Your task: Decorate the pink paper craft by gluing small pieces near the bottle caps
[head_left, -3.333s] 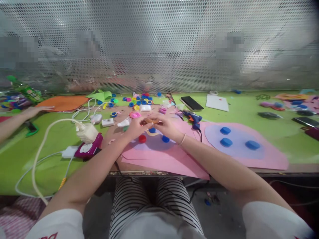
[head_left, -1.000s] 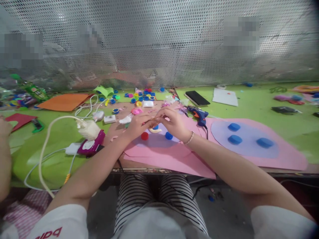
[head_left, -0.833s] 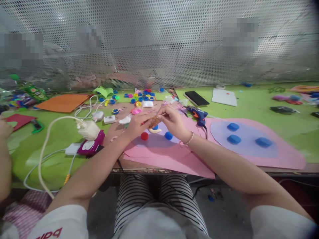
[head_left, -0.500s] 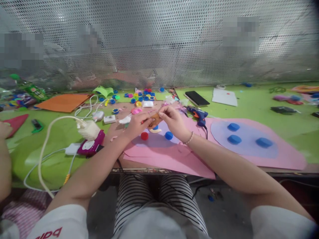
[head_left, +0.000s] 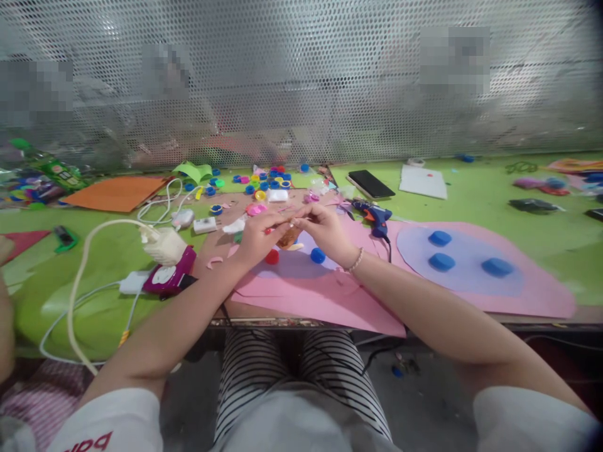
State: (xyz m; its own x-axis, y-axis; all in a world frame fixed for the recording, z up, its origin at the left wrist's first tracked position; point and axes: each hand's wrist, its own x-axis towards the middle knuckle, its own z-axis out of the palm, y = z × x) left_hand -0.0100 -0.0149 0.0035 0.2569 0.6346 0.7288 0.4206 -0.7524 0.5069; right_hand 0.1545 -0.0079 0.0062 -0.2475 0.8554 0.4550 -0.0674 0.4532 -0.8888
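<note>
A small brown piece (head_left: 288, 236) is held between my two hands above a purple paper shape (head_left: 296, 267). My left hand (head_left: 261, 235) grips it from the left, with a small red spot showing by the fingers. From the right, my right hand (head_left: 325, 232) pinches at its upper edge, and the fingertips of both hands nearly meet. Below the hands, a red cap (head_left: 272, 256) and a blue cap (head_left: 318, 255) sit on the purple shape, which lies on pink paper (head_left: 320, 301). A cream curved strip (head_left: 296, 247) shows just under the brown piece.
Right: a purple oval (head_left: 475, 276) with blue caps on pink paper. Behind: a blue glue gun (head_left: 377, 216), a black phone (head_left: 371, 184) and scattered bottle caps (head_left: 264, 186). Left: a power strip (head_left: 169, 276) with cables, orange paper (head_left: 117, 193), and another person's arm (head_left: 5, 314) at the edge.
My fingertips have come closer together over the brown piece, which is tilted differently and more covered. The other person's hand at the left edge has moved left, partly out of view.
</note>
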